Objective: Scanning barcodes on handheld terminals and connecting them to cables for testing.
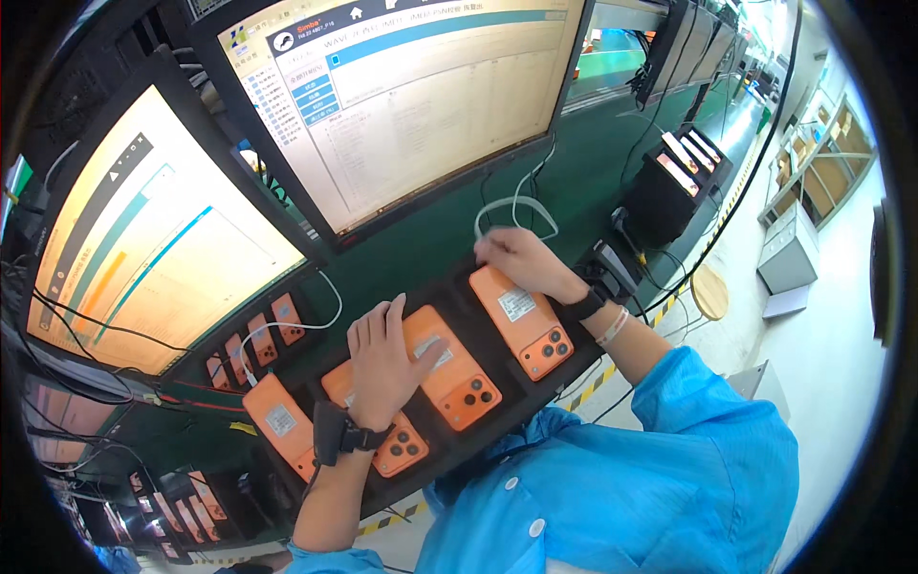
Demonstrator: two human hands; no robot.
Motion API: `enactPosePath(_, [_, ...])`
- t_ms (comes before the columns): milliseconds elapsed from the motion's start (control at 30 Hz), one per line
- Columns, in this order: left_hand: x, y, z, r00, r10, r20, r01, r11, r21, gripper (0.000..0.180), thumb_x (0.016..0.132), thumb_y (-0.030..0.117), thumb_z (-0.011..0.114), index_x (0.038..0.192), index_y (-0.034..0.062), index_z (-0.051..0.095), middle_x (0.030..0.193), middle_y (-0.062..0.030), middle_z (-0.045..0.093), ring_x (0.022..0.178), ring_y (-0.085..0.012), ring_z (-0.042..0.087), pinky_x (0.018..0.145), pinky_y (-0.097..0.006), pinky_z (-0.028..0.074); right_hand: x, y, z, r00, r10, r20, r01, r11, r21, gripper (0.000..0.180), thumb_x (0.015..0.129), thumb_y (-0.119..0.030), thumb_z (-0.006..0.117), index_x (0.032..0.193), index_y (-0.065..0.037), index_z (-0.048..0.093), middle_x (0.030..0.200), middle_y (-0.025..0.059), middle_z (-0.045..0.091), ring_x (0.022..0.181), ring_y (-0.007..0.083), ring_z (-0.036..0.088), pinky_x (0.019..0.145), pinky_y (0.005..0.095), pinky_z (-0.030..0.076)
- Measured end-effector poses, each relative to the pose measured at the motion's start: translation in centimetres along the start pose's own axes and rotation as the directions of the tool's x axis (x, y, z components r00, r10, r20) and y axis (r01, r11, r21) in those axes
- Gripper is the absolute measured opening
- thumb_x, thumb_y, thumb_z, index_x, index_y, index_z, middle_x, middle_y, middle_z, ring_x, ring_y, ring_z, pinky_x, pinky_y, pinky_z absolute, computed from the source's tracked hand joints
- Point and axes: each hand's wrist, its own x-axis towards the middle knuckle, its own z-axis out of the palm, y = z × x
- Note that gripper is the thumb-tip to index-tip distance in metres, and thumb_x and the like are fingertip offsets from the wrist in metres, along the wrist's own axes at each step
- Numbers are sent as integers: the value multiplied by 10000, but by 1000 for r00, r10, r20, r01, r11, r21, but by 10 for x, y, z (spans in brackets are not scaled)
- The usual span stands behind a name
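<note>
Orange phones lie face down in a black tray (574, 356) on the green table (449, 234), four in a row with their camera clusters toward the person. The left hand (382, 359) rests flat, fingers spread and closed on nothing, across the second phone (382, 435) and the third phone (459, 368), thumb on the third one's back. The right hand (521, 260) sits at the far end of the fourth phone (521, 316), fingers curled there near a white cable (516, 212); whether they pinch a plug I cannot tell. To do this well, I judge the left hand should press its phones steady while the right works squarely along the fourth phone's long axis, without twisting, so the phone stays seated in its slot. The first phone (277, 421) lies untouched at the left.
</note>
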Motion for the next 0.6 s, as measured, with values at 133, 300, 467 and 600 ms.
enactPosePath(133, [2,2,-4,1000,-20,9,20,999,-26,755,808,450,730,1364,14,463,1281,-186,516,1196,-356,471,1045,-461,328,8,-18,-8,997,67,-50,-72,993,-99,298,975,-215,522,912,48,646,781,152,659,724,231,633,679,349,486])
enactPosePath(300, [2,-2,-1,999,-35,-3,35,999,-14,754,805,448,737,1364,22,463,1287,-183,516,1201,-362,466,1049,-466,326,7,1,-50,946,10,-324,6,999,48,298,974,-160,424,920,36,641,841,101,686,809,177,632,746,305,502])
enactPosePath(467, [0,-2,-1,996,-76,40,77,997,-17,749,808,453,734,1365,31,462,1293,-173,515,1205,-358,461,1052,-469,321,-34,145,-71,901,229,-369,-239,971,19,353,993,-287,455,934,39,579,863,140,677,847,201,645,760,334,492])
enactPosePath(600, [9,4,0,997,-43,56,46,997,-57,758,811,472,732,1367,36,458,1300,-166,511,1214,-349,454,1062,-467,306,-127,326,-27,923,320,-214,-384,797,-466,339,959,-332,533,899,1,542,809,128,646,781,245,638,692,350,493])
